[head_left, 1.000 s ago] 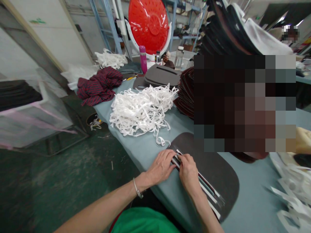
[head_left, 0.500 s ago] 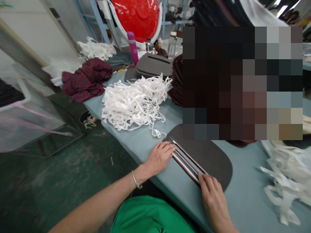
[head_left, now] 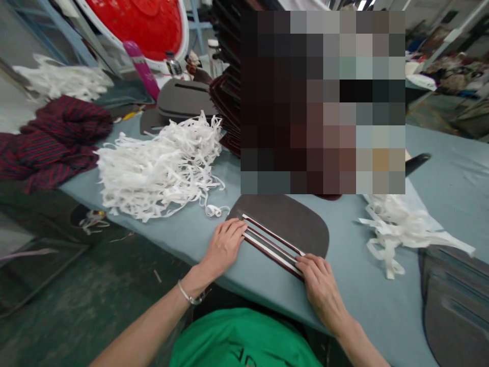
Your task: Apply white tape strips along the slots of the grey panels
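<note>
A dark grey panel (head_left: 282, 214) with rounded corners lies flat on the table. Along its near side runs a long, narrow dark-red-edged strip (head_left: 271, 250) with white bands, and a slot-like gap beside it. My left hand (head_left: 225, 243) has its fingers pressed together over the strip's left end. At the strip's right end, the fingers of my right hand (head_left: 319, 280) curl over it in the same way. Both thumbs are hidden, so what lies under the strip does not show.
White ribbon strips (head_left: 160, 168) are heaped left of the panel, with more white scraps (head_left: 393, 229) to its right. Slotted grey panels (head_left: 458, 306) lie near right. Behind stand stacked dark pieces (head_left: 227, 102), a pink bottle (head_left: 141, 69) and striped cloth (head_left: 69, 132). A blurred block hides the centre back.
The view has turned right, bringing slotted panels at the right into sight. Both hands stay at the two ends of the strip, the right one still curled over its end.
</note>
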{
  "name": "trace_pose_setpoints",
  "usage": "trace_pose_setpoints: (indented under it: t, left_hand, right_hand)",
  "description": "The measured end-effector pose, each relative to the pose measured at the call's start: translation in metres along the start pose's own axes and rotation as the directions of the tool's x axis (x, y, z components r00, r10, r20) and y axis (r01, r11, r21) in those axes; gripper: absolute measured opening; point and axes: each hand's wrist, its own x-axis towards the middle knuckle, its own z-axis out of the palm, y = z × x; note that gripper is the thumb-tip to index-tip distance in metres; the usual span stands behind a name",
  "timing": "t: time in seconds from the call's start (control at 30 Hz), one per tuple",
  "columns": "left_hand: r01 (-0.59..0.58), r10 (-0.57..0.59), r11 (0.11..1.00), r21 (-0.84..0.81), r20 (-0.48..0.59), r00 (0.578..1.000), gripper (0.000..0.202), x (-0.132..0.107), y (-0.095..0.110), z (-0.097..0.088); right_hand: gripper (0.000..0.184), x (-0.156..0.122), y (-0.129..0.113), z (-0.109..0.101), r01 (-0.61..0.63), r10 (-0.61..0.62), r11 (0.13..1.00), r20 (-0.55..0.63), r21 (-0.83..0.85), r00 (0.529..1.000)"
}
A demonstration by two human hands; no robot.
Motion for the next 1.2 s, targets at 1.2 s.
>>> trace_pose_setpoints:
  t: [1.2]
  left_hand:
    - [-0.022, 0.049, 0.993, -0.113, 0.239, 0.970, 0.025, 0.007, 0.123, 0.012]
  right_hand:
    - [0.016, 0.023, 0.003, -0.014, -0.235, 0.225, 0.946, 0.071, 0.223, 0.972]
